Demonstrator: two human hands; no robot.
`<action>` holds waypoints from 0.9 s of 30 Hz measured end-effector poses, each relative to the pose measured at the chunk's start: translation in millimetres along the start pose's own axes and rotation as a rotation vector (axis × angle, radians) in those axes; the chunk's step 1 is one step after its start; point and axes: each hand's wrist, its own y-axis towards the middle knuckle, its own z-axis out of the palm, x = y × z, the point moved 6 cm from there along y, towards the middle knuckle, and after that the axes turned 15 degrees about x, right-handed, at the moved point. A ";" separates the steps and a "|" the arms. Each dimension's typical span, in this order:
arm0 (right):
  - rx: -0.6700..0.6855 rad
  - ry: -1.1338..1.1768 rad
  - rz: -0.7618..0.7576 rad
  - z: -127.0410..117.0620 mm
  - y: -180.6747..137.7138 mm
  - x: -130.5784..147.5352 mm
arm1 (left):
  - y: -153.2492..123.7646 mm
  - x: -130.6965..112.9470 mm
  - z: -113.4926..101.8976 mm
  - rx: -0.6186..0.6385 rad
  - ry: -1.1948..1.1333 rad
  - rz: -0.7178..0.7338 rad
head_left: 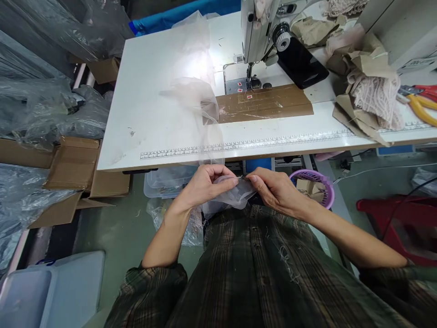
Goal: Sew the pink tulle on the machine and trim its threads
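A strip of sheer, pale fabric trails from the white sewing table down over its front edge into my lap. My left hand pinches the fabric's lower end, fingers curled round it. My right hand grips the same piece from the right, fingertips almost meeting the left ones just below the table edge. Both hands sit above my plaid shirt.
A sewing machine stands at the table's back, with a brown cardboard guide before its needle. Paper and pink lace pile up at right, beside yellow scissors. A purple basket and cardboard boxes sit on the floor.
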 end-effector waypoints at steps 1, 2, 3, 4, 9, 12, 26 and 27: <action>-0.004 -0.027 -0.006 -0.4 0.1 1.4 | -0.1 -0.7 0.3 0.000 -0.009 0.006; -0.005 -0.049 -0.013 -0.5 0.3 2.7 | -0.2 -1.2 0.6 0.001 -0.020 0.011; -0.004 -0.066 -0.019 -0.4 0.6 3.8 | -0.2 -1.5 0.9 0.003 -0.032 0.016; -0.003 -0.077 -0.025 -0.2 1.0 4.7 | -0.1 -1.5 1.1 0.005 -0.045 0.020; -0.016 -0.085 -0.028 0.5 2.9 6.1 | 0.6 0.7 1.2 0.008 -0.075 0.024; -0.023 -0.063 -0.005 1.3 3.4 3.9 | 1.0 2.5 1.6 0.009 -0.078 0.022; -0.027 0.045 0.142 8.1 0.8 -3.6 | 2.6 7.3 1.7 -0.002 -0.043 0.016; -0.025 0.046 0.142 8.9 1.1 -3.3 | 2.6 7.8 1.4 -0.003 -0.046 0.015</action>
